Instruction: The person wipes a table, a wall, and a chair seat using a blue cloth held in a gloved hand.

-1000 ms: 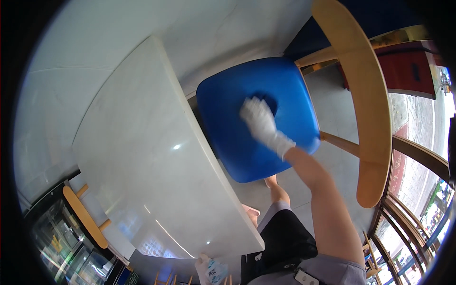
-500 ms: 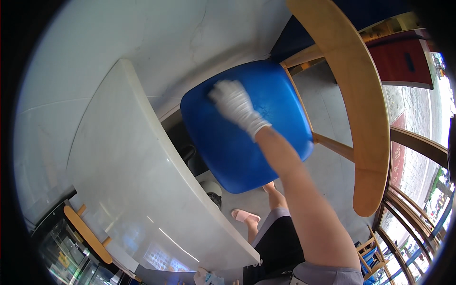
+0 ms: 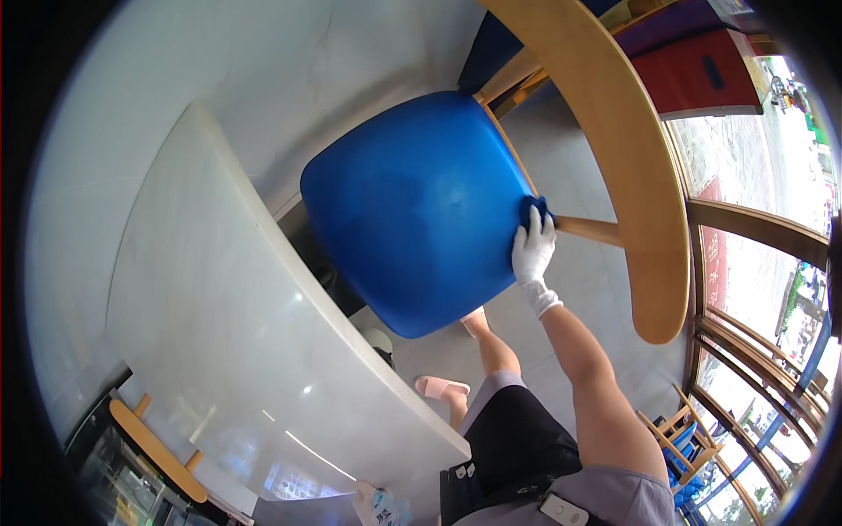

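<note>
My right hand (image 3: 531,254), in a white glove, is closed on a dark blue cloth (image 3: 531,208). It presses the cloth against the right corner of the blue chair seat (image 3: 412,206), where a wooden strut (image 3: 586,230) meets the seat. The chair's curved wooden backrest (image 3: 633,149) rises to the right of the hand. Light glints softly on the smooth seat. My left hand is out of the picture.
A white table (image 3: 219,289) with a curved edge stands left of the chair, beside a pale wall (image 3: 254,53). A dark red box-like cabinet (image 3: 697,74) is at upper right, near large windows. More wooden chairs (image 3: 684,443) stand at lower right. A plastic bag (image 3: 381,506) shows at the bottom.
My right hand has moved from the far left part of the seat to its right corner. The cloth now shows plainly under the fingers. The whole view has shifted slightly.
</note>
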Motion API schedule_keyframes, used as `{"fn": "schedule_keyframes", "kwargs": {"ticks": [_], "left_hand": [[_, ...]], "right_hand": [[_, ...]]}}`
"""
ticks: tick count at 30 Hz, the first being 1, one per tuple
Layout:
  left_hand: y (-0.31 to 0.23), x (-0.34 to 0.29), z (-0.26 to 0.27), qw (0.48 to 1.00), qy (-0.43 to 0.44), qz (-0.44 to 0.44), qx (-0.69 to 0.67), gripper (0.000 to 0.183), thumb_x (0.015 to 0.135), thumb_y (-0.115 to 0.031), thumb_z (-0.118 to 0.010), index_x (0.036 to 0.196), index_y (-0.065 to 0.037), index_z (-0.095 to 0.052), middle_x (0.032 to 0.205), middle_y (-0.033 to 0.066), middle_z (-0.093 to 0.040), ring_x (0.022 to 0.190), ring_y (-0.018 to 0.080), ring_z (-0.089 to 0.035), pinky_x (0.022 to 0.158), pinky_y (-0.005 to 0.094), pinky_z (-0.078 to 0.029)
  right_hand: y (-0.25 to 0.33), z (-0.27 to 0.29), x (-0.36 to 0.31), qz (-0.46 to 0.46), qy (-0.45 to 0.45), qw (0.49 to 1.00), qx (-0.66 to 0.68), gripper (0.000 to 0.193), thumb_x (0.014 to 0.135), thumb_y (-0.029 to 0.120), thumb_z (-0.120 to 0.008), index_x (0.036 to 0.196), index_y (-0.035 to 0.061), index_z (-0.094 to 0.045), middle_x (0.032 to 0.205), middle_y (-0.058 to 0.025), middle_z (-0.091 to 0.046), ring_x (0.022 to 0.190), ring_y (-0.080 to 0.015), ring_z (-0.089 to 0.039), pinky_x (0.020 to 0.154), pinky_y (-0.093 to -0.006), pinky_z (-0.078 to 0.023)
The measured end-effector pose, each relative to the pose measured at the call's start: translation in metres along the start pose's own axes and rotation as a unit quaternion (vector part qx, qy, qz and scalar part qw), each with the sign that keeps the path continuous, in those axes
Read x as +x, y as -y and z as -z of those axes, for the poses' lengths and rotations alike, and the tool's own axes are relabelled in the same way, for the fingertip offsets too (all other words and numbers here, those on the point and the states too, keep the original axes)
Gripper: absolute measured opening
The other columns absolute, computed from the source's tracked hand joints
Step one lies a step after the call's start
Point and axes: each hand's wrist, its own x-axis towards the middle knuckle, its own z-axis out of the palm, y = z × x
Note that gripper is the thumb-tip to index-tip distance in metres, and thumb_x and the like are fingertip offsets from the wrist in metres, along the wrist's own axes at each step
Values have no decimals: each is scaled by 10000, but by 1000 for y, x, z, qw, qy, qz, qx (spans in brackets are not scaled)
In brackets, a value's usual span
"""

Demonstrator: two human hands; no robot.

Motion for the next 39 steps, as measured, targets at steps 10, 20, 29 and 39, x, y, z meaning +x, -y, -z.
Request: {"fn": "schedule_keyframes", "kwargs": {"ticks": [10, 20, 29, 39], "left_hand": [[-14, 20, -13, 922, -25, 258, -288, 478, 1026, -417, -383, 730, -77, -540, 603, 9, -505, 474, 148, -490, 450, 278, -384], [-27, 20, -9, 890, 4, 259, -375, 443, 1015, -342, -386, 648, -105, -457, 537, 4, -485, 412, 139, -473, 397, 277, -372], [-46, 11, -6, 845, 29, 198, -496, 511, 1014, -377, -460, 568, -132, -406, 497, -6, -442, 395, 127, -469, 379, 293, -376], [-48, 12, -6, 812, 60, 155, -559, 489, 990, -319, -464, 548, -108, -448, 514, 15, -511, 418, 156, -535, 397, 305, -439]], "right_hand": [[95, -39, -218, 323, 204, 924, 17, 481, 804, 172, -609, 1282, 177, -552, 1422, -173, -407, 1307, -397, -400, 1034, -599, -356], [33, -12, -36, 105, -81, 989, 62, 391, 847, -2, -529, 1226, 65, -597, 1301, -227, -501, 1184, -410, -485, 992, -505, -396], [90, -4, -142, -66, 334, 889, 308, 415, 747, -66, -548, 1127, 84, -623, 1112, -139, -573, 1029, -336, -555, 909, -427, -467], [177, 212, -155, -150, 516, 704, 464, 700, 952, 80, -558, 1525, 50, -158, 1429, -156, -404, 1295, -235, -426, 1084, -380, -345]]}}
